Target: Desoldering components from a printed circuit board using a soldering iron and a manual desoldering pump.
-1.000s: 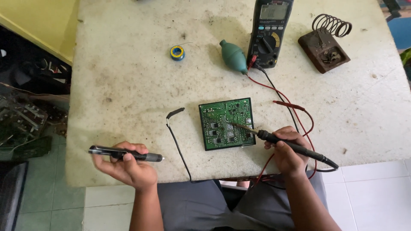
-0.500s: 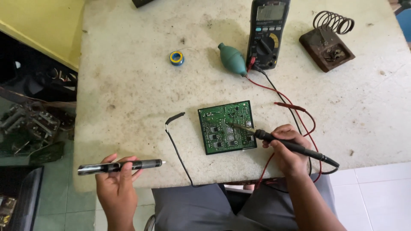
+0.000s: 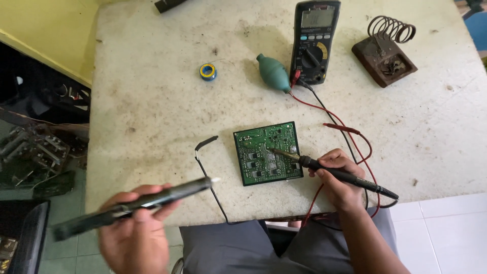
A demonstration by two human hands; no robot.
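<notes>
A green circuit board (image 3: 258, 163) lies flat near the front edge of the pale stone table (image 3: 152, 116). My right hand (image 3: 339, 185) grips a black soldering iron (image 3: 332, 171) like a pen, and its metal tip touches the board's middle. My left hand (image 3: 134, 236) is off the table's front left edge, closed around a dark pen-shaped tool (image 3: 167, 195) with a white tip. That tool is blurred and tilted, with its tip pointing up and right toward the board but well short of it.
At the back stand a black multimeter (image 3: 314, 40), a green rubber bulb (image 3: 274, 73), a small solder spool (image 3: 207, 71) and a rusty coil iron stand (image 3: 385, 50). A red probe (image 3: 341, 128) and a black probe (image 3: 205, 143) lie beside the board with their leads.
My left hand has swung the dark tool from level at the table edge, down and left, then tilted its tip up toward the board. My right hand keeps the iron on the board.
</notes>
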